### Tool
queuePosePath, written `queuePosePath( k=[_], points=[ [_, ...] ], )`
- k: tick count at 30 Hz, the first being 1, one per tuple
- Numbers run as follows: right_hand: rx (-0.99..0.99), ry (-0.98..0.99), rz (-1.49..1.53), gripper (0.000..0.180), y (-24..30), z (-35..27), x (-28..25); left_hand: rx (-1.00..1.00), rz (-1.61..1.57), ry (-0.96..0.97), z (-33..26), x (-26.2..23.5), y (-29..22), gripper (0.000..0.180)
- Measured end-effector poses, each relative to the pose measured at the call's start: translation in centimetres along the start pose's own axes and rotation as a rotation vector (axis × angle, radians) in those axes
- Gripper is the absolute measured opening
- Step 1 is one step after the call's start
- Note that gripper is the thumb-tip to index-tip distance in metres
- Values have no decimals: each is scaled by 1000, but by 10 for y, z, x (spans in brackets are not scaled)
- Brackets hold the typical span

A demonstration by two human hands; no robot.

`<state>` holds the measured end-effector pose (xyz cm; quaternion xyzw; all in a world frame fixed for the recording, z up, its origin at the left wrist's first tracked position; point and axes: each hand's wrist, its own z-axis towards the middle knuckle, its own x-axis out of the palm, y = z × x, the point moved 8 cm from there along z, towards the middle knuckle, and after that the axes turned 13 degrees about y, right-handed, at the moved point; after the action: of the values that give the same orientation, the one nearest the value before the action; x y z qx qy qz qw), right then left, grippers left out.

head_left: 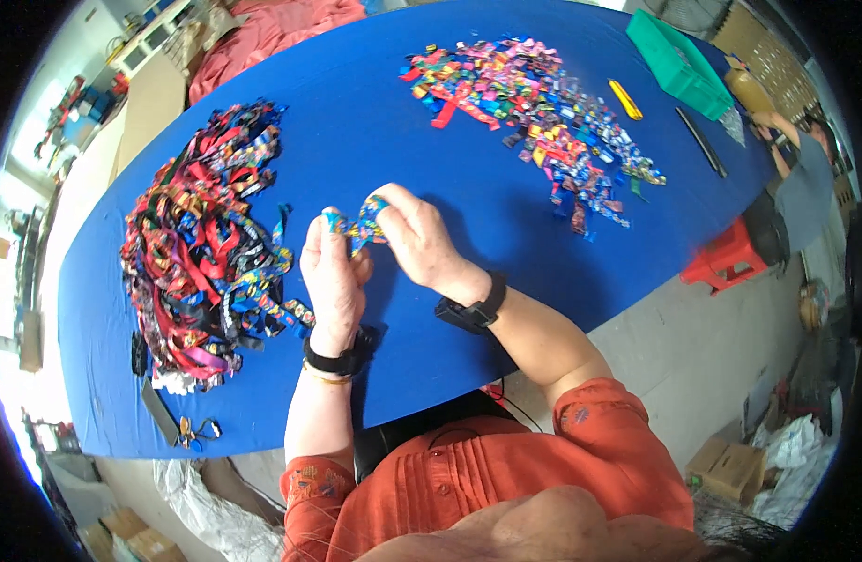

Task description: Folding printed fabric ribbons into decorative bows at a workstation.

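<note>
Between my two hands, above the blue table, is a short patterned ribbon strap point(360, 229), blue with yellow and orange. My left hand point(334, 276) pinches its left end between thumb and fingers. Bent fingers of my right hand point(420, 242) grip the other end, which curves up in a loop. To the left of my left hand lies a large tangled pile of long printed straps point(192, 258), mostly red, black and blue. Beyond my right hand spreads a heap of short, colourful strap pieces point(534, 89).
On the blue table point(347, 122), at the far right, are a green plastic crate point(679, 66), a yellow utility knife point(625, 99) and a black rod point(701, 142). A red stool point(726, 258) stands beside the table, near another person's arm point(780, 131). Small items lie near the left front edge.
</note>
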<state>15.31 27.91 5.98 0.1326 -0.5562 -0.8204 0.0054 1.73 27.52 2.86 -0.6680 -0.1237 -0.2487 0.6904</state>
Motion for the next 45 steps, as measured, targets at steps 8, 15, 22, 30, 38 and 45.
queuePosePath(
  k=[8,15,22,30,38,45],
  points=[
    [42,13,194,16,1,-3,-1,-16,-79,76,3,11,1,24],
    [208,144,742,16,-15,-6,14,-39,-159,100,2,11,7,23],
    [215,215,986,18,-8,-5,16,-99,-135,164,1,18,11,30],
    [115,99,431,20,5,2,-7,-204,-204,311,-2,28,17,32],
    [193,76,564,16,-9,-1,2,-141,-204,352,-2,27,12,33],
    [260,154,1026,15,-1,-5,13,-115,-293,447,-4,35,16,33]
  ],
)
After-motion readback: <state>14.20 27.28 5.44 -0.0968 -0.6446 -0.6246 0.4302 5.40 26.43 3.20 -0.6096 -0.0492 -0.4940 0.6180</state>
